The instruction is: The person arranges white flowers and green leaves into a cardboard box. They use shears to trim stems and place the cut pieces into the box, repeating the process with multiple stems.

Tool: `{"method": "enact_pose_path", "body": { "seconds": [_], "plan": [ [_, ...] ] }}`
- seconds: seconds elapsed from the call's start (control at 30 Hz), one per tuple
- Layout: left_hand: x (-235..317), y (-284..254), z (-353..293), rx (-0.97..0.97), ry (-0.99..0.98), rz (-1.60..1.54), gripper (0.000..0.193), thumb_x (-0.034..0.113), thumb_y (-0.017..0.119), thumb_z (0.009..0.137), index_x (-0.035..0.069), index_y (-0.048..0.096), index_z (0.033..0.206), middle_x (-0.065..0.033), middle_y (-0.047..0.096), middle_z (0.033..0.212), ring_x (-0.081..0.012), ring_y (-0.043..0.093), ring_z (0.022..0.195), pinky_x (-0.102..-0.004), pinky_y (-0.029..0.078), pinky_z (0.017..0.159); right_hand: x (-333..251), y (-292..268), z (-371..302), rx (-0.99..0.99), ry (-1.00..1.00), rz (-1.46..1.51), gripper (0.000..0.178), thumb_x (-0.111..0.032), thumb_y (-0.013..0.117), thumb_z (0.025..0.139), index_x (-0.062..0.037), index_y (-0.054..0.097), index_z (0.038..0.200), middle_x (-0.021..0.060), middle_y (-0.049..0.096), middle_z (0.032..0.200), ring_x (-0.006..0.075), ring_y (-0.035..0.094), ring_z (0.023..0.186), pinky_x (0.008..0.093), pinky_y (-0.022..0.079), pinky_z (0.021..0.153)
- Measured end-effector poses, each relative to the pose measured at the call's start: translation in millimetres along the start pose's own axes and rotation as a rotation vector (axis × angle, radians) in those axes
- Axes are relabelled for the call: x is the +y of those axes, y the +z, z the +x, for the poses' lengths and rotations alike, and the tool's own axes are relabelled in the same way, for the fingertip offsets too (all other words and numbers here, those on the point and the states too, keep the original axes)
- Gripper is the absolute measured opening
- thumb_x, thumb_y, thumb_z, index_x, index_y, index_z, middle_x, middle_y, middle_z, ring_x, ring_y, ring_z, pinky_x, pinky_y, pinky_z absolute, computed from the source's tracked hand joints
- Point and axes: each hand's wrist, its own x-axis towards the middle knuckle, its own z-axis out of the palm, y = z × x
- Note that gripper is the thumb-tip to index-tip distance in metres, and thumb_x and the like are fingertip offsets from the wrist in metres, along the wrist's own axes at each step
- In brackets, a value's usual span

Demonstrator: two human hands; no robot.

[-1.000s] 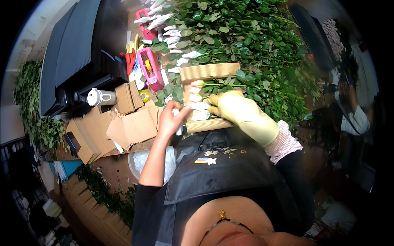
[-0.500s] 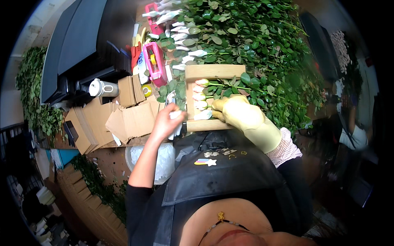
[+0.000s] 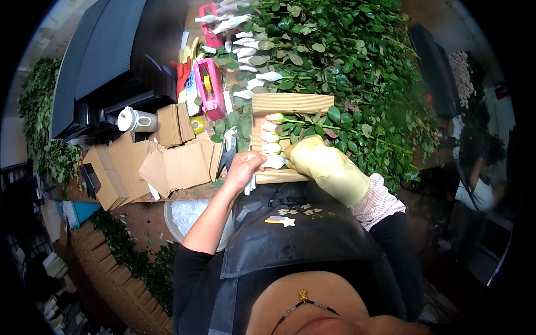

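Observation:
My left hand [image 3: 243, 172], bare, is closed with several slim white sleeves [image 3: 250, 185] hanging from it. Its fingertips touch the tip of a white-wrapped rose bud [image 3: 274, 162]. My right hand [image 3: 314, 158] wears a pale yellow glove and is closed just behind that bud, on the rose's stem end; the glove hides the stem. Several pale pink and cream roses [image 3: 271, 136] lie in a column beside it, heads to the left, on a corrugated cardboard sheet [image 3: 292, 103]. Their leafy stems run right.
White-wrapped roses [image 3: 270, 76] and a heap of leafy stems [image 3: 346, 56] cover the back. Pink tape dispensers [image 3: 210, 89], cardboard pieces [image 3: 177, 166], a white lidded mug [image 3: 135, 120] and stacked black sheets [image 3: 120, 50] stand left. A bin of white pieces [image 3: 192, 219] sits below the table edge.
My left hand has moved right and slightly down, from beside the cardboard to the wrapped bud's tip. My gloved right hand has shifted slightly left.

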Motion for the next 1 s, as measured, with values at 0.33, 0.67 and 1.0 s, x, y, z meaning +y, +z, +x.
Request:
{"method": "enact_pose_path", "body": {
  "seconds": [0.33,0.67,1.0],
  "plan": [
    [-37,-138,-101,0.203,-0.352,1.005,0.024,0.033,0.067,0.091,0.012,0.077,0.085,-0.0055,0.077,0.084,-0.0230,0.071,0.078,-0.0363,0.053,0.072,-7,1,-16,0.068,-0.220,-0.571,0.032,-0.016,0.069,0.087,-0.0092,0.075,0.118,0.0140,0.077,0.105,0.0303,0.077,0.092,0.0441,0.060,0.072],
    [0,-38,0,0.158,0.339,0.583,0.072,0.034,0.090,0.079,0.004,0.048,0.129,-0.0157,0.054,0.116,-0.0276,0.058,0.114,-0.0397,0.047,0.100,-15,-14,-1,0.037,-0.411,-0.698,0.017,-0.014,0.068,0.088,-0.0100,0.080,0.100,0.0056,0.077,0.088,0.0237,0.076,0.080,0.0390,0.056,0.056],
    [2,-15,42,-0.156,0.363,0.890,0.109,0.051,0.095,0.067,0.009,0.033,0.147,-0.0352,0.027,0.151,-0.0513,0.016,0.150,-0.0569,0.017,0.123,-8,-27,-12,-0.030,-0.299,-0.320,0.024,-0.018,0.061,0.097,-0.0152,0.076,0.116,0.0048,0.075,0.109,0.0234,0.075,0.083,0.0407,0.058,0.063]
  ]
}}
